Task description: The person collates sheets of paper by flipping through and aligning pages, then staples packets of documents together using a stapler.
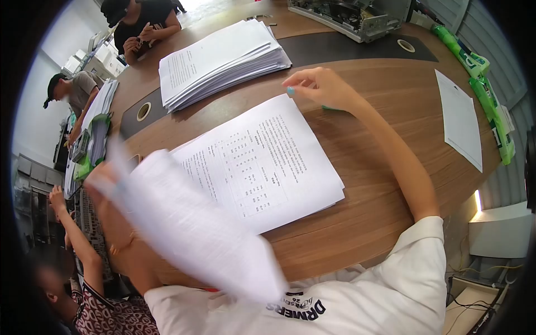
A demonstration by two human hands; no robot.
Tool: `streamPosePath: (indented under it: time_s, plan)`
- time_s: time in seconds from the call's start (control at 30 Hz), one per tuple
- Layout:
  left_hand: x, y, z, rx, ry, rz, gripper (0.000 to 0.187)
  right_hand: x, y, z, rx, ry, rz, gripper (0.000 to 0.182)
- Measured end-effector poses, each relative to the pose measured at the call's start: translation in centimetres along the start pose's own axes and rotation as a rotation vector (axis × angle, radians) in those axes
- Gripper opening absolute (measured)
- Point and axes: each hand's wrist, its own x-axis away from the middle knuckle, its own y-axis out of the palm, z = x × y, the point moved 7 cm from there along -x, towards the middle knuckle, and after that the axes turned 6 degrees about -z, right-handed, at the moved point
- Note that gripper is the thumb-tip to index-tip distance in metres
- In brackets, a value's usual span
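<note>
A printed sheet of paper (195, 223), smeared by motion, is gripped at its left end by my left hand (109, 184). It bends across the front of a low paper stack (268, 162) whose top page carries text and a table. Just past that stack's far right corner hovers my right hand (324, 89), fingers loosely curled and apart, holding nothing. A teal cover sits on one of its fingertips. Something green (333, 108) shows partly under the right wrist; I cannot make out what it is.
A taller paper stack (223, 61) lies farther back. At right are a single sheet (459, 120) and green-and-white packs (491, 117). An opened metal case (357, 22) stands at the far edge. Other people sit to the left, near more papers (100, 109) and a keyboard (92, 223).
</note>
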Motion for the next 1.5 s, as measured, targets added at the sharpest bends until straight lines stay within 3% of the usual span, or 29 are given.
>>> streamPosePath:
  time_s: [0.07, 0.13, 0.23, 0.3, 0.4, 0.5, 0.57, 0.63, 0.7, 0.73, 0.87, 0.97, 1.03, 1.1, 1.27, 1.33, 1.5]
  plan:
    - [3.7, -3.5, 2.5, -0.046, -0.055, 0.061, 0.012, 0.0, 0.2, 0.4, 0.148, -0.096, 0.021, 0.023]
    - [6.3, -6.2, 5.3, -0.139, -0.118, 0.120, 0.013, -0.1, 0.8, 1.8, 0.197, 0.140, -0.055, 0.033]
    - [8.1, -8.3, 9.0, -0.309, -0.205, 0.190, 0.014, -0.4, 1.4, 2.2, 0.100, 0.199, -0.117, 0.041]
    - [7.9, -8.6, 11.2, -0.444, -0.251, 0.239, 0.015, -0.6, 1.9, 2.5, 0.051, 0.196, -0.093, 0.036]
    - [5.4, -8.3, 13.1, -0.616, -0.324, 0.289, 0.017, -0.4, 0.2, 2.0, 0.130, 0.234, 0.110, 0.026]
    - [2.4, -8.5, 10.4, -0.634, -0.425, 0.331, 0.018, -0.3, 0.1, 1.6, 0.112, 0.248, 0.094, 0.025]
    - [1.8, -9.2, 5.7, -0.527, -0.338, 0.327, 0.017, -0.3, 0.3, 1.8, 0.178, 0.219, 0.097, 0.030]
    - [-0.8, -6.2, 2.0, -0.437, -0.485, -0.025, 0.018, 0.0, 0.6, 2.1, 0.242, 0.194, 0.106, 0.034]
    - [-2.7, -2.9, 0.5, -0.241, -0.349, -0.126, 0.016, 0.2, 2.1, 1.2, 0.382, 0.005, -0.028, 0.048]
    - [-3.2, -1.9, -0.1, -0.244, -0.345, -0.132, 0.016, 0.3, 2.4, 1.4, 0.369, 0.062, -0.094, 0.057]
    - [-4.2, -0.1, -1.7, -0.133, -0.355, -0.104, 0.015, 0.5, 2.6, 1.3, 0.397, 0.012, -0.065, 0.056]
    - [-3.8, -0.2, -1.8, -0.067, -0.398, -0.082, 0.018, 0.7, 2.5, 0.2, 0.362, 0.073, -0.058, 0.052]
    - [-2.2, -1.0, -1.3, -0.042, -0.420, -0.067, 0.022, 1.2, 1.7, -1.4, 0.532, 0.129, 0.090, 0.043]
    - [0.6, -3.3, 0.2, 0.001, -0.340, 0.058, 0.030, 1.3, 2.0, -1.5, 0.530, 0.178, 0.064, 0.040]
    - [8.8, -7.7, 4.9, -0.085, -0.278, 0.290, 0.025, 1.7, 3.1, -1.0, 0.533, 0.263, 0.045, 0.034]
    - [11.1, -8.6, 6.8, -0.152, -0.287, 0.367, 0.023, 1.7, 2.7, -0.6, 0.397, 0.281, 0.126, 0.032]
    - [12.0, -8.2, 10.1, -0.335, -0.311, 0.487, 0.017, 1.5, 2.7, -0.4, 0.314, 0.211, 0.195, 0.029]
